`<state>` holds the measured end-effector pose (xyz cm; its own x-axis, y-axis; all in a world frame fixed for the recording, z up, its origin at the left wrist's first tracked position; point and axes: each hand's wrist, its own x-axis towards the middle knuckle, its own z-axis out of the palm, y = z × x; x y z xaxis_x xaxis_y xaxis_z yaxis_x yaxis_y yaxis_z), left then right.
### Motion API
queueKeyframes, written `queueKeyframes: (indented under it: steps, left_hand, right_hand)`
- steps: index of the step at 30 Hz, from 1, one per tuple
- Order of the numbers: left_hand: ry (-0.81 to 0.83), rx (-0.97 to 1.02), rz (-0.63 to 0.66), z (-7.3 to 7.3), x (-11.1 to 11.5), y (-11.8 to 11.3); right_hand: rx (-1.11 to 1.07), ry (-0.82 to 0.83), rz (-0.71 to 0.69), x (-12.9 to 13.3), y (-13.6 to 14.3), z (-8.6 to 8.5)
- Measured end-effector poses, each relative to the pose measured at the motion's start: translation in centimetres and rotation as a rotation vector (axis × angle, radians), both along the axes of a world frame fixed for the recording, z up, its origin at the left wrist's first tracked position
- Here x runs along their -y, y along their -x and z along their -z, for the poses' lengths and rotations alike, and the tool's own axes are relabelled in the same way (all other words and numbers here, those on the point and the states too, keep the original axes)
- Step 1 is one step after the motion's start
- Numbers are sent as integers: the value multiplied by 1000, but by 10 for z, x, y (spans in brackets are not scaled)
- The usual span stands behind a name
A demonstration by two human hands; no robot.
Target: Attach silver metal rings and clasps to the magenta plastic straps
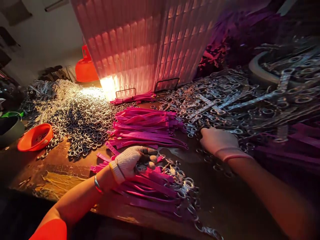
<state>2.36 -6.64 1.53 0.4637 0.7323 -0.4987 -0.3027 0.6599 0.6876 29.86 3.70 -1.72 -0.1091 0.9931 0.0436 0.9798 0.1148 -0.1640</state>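
Observation:
My left hand (131, 163), in a pale knit glove with dark marks on the fingers, is curled above a bundle of magenta straps (150, 191). Whatever lies inside its fingers I cannot make out. Metal rings (188, 183) show at the right ends of these straps. My right hand (220, 141), gloved as well, reaches to the near edge of a heap of silver metal pieces with ringed ends (212, 103). Its fingers are bent and closed, their tips mostly hidden. Another stack of magenta straps (145, 126) lies between and beyond my hands.
A large pile of metal rings (85, 123) spreads at left under a lit red lamp (86, 70). Nearby are an orange bowl (36, 141) and a dark bucket (11, 128). Ribbed translucent panels (150, 43) stand behind the straps. The wooden table's front edge (127, 219) is close.

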Motion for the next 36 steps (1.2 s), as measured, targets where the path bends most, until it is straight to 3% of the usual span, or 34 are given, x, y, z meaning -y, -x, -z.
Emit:
queueKeyframes:
  steps: [6, 10, 12, 15, 19, 23, 26, 28, 31, 36]
  left_hand:
    - [-92, -156, -115, -1, 7, -9]
    - [-60, -91, -139, -4, 13, -4]
    - [-84, -111, -92, -6, 16, -2]
    - [-200, -227, -13, -8, 22, -1]
    - [-381, -348, -21, -8, 32, -4]
    - [-680, -416, -69, -4, 39, -9]
    - [-746, -481, -79, -2, 39, -10]
    - [-728, -551, -66, -2, 40, -10]
    - [-708, -605, -80, -1, 43, -9]
    - [-469, -372, -180, 1, 53, -14]
  right_hand:
    - [92, 28, 27, 9, 8, -13]
    - [-9, -17, 112, 21, 15, -19]
    - [-249, -9, 47, 41, 26, -19]
    - [-733, 45, -169, 86, 52, -20]
    - [-1033, 138, -252, 137, 88, -27]
    - [-1216, 221, -311, 150, 105, -29]
    - [-1349, 233, -283, 152, 108, -27]
    - [-1343, 201, -259, 155, 107, -25]
    - [-1087, 45, -234, 163, 107, -21]
    - [-588, -101, -201, 174, 109, -7]
